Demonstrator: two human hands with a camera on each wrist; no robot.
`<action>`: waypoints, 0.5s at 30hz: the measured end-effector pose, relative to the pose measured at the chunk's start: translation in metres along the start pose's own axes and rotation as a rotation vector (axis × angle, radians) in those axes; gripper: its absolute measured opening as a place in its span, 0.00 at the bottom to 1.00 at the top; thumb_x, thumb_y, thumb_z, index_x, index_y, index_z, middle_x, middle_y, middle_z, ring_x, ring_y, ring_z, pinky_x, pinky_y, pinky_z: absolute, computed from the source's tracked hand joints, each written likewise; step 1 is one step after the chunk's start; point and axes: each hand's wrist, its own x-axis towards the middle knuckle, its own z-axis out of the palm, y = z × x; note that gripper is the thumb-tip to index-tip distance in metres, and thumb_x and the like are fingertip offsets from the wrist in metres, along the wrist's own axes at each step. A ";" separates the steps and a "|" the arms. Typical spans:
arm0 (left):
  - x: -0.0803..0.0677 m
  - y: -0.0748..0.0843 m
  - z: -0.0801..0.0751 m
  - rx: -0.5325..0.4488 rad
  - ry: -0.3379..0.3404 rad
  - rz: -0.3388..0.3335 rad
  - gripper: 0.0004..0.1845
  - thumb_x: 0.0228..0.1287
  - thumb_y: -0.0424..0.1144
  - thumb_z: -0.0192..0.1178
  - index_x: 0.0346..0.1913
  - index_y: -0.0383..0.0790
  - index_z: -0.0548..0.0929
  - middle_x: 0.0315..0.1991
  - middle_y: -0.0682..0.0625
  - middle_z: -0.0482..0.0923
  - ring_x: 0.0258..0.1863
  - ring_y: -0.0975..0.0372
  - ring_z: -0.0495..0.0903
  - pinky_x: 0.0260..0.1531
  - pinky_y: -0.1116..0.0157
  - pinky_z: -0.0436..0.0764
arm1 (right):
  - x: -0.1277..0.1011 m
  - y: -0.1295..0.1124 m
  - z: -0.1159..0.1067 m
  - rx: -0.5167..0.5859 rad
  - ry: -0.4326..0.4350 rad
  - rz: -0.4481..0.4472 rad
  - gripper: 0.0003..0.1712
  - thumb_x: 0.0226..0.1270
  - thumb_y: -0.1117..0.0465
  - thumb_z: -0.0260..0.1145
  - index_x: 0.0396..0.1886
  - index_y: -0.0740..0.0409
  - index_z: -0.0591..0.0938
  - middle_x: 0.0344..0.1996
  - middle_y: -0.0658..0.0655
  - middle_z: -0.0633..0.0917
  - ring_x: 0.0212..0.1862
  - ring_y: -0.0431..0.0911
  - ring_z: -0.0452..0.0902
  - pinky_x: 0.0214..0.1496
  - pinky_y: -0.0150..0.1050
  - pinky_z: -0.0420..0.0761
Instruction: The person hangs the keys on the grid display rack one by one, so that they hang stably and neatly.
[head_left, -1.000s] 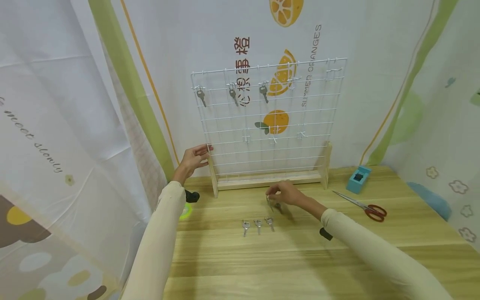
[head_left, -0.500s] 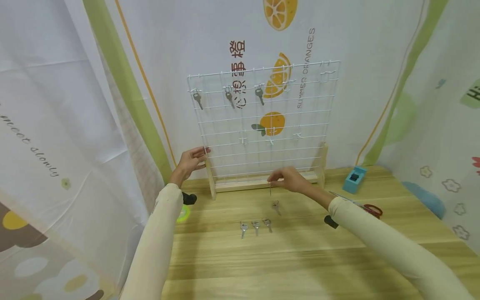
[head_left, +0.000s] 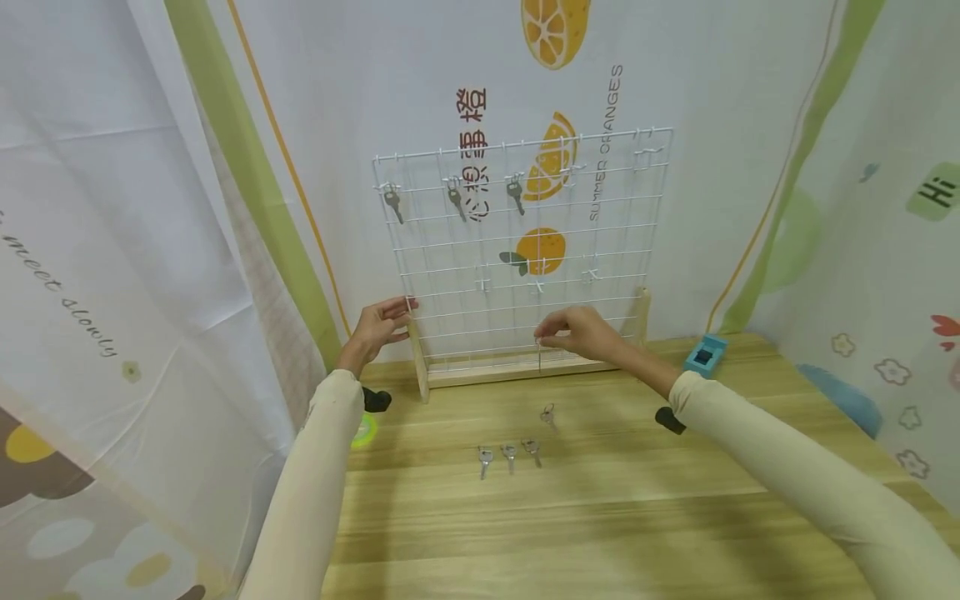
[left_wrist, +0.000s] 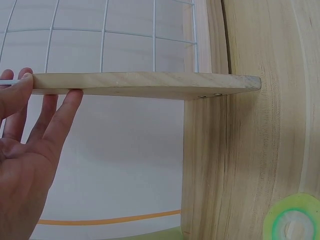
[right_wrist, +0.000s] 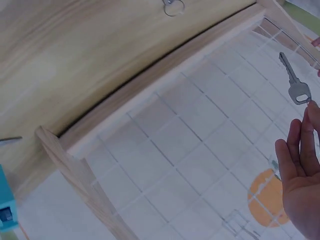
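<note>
A white wire grid rack (head_left: 600, 242) stands in a wooden base at the back of the table. Three keys (head_left: 454, 200) hang along its upper row. My right hand (head_left: 581, 332) is raised in front of the lower grid and pinches a silver key (head_left: 538, 358) by its head, blade hanging down. In the right wrist view the key (right_wrist: 295, 82) dangles from my fingertips (right_wrist: 311, 112). My left hand (head_left: 378, 325) rests with straight fingers (left_wrist: 62, 112) against the top of the rack's left wooden post (left_wrist: 145, 85). Three keys (head_left: 508, 456) lie in a row on the table, with one ringed key (head_left: 548, 413) behind them.
A small blue box (head_left: 703, 354) sits at the back right of the wooden table (head_left: 600, 517). A green tape roll (head_left: 365, 431) lies near the rack's left foot. Printed curtains close in on the back and both sides.
My right hand has lifted a key off the table and carried it up in front of the lower grid. My left hand has stayed on the post.
</note>
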 end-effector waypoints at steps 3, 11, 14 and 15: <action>0.001 -0.001 -0.001 -0.003 -0.002 0.002 0.27 0.80 0.27 0.54 0.78 0.36 0.68 0.75 0.40 0.68 0.76 0.50 0.65 0.69 0.47 0.74 | 0.005 -0.005 -0.012 -0.010 0.009 -0.006 0.06 0.66 0.70 0.75 0.41 0.66 0.90 0.37 0.58 0.92 0.41 0.53 0.90 0.49 0.54 0.89; 0.000 -0.001 0.000 0.014 0.000 0.011 0.27 0.80 0.26 0.52 0.78 0.36 0.67 0.76 0.39 0.67 0.76 0.49 0.65 0.67 0.48 0.77 | 0.019 -0.015 -0.044 -0.053 0.039 0.007 0.07 0.66 0.68 0.76 0.42 0.64 0.91 0.37 0.57 0.92 0.43 0.53 0.90 0.52 0.55 0.89; 0.001 -0.002 0.000 0.018 0.002 0.013 0.27 0.80 0.26 0.52 0.78 0.37 0.67 0.76 0.39 0.67 0.75 0.49 0.66 0.66 0.48 0.77 | 0.023 -0.018 -0.055 -0.076 0.060 0.015 0.07 0.65 0.68 0.76 0.42 0.64 0.91 0.37 0.58 0.92 0.44 0.54 0.89 0.53 0.54 0.88; 0.001 -0.002 0.000 0.022 0.000 0.015 0.28 0.80 0.26 0.52 0.79 0.37 0.66 0.76 0.39 0.67 0.76 0.48 0.66 0.66 0.48 0.77 | 0.025 -0.019 -0.059 -0.083 0.065 0.018 0.07 0.65 0.68 0.76 0.42 0.64 0.91 0.37 0.58 0.92 0.44 0.55 0.89 0.53 0.54 0.88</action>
